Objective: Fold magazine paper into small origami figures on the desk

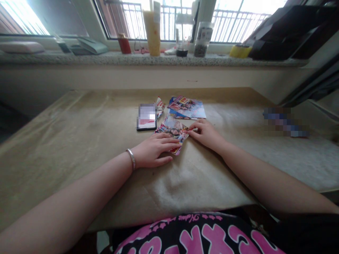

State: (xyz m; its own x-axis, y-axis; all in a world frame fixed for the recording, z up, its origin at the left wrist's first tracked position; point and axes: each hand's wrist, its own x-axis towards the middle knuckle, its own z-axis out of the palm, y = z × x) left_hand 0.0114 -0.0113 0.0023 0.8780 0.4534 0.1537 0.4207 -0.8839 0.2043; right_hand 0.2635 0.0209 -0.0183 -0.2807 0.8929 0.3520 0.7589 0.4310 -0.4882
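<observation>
A colourful printed sheet with cartoon-like pictures lies at an angle on the table. My left hand rests flat over its lower left part, fingers stretched out, a silver bracelet at the wrist. At the sheet's right corner, my right hand pinches the edge between thumb and fingertips. Just beyond, similar printed sheets lie in an overlapping pile. A small crumpled or folded red-and-white paper piece sits behind the sheet, beside a phone-like device with a blurred screen.
A beige cover spreads over the table. Farther right lies a blurred-out blue item. On the stone windowsill stand a red bottle, a tall yellow container, clear jars and a dark bag.
</observation>
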